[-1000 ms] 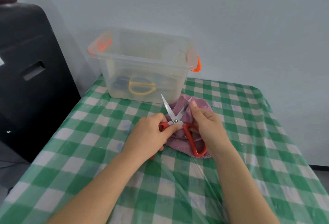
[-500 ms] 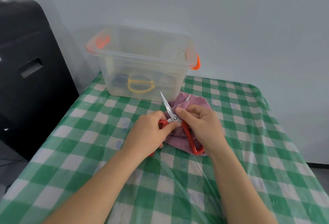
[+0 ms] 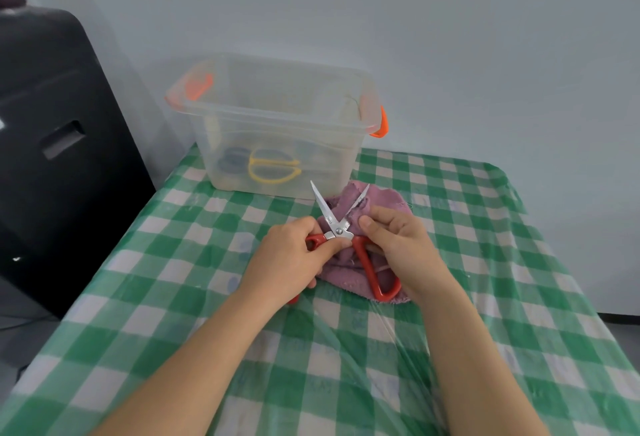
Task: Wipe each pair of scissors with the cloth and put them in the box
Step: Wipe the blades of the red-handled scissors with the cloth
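Red-handled scissors (image 3: 337, 228) sit around the middle of the table (image 3: 519, 262), blades spread in a V pointing at the far edge. The left hand (image 3: 291, 259) has its fingers wrapped round the left handle right by the pivot. The right hand (image 3: 401, 245) is curled over the pink cloth (image 3: 346, 262) by the right-hand blade, looks like it's pinching the cloth, though the fingertips are hidden. The clear box (image 3: 277, 117) with orange clips sits at the far left corner, yellow-handled scissors (image 3: 273, 167) already inside with something dark blue I can't make out.
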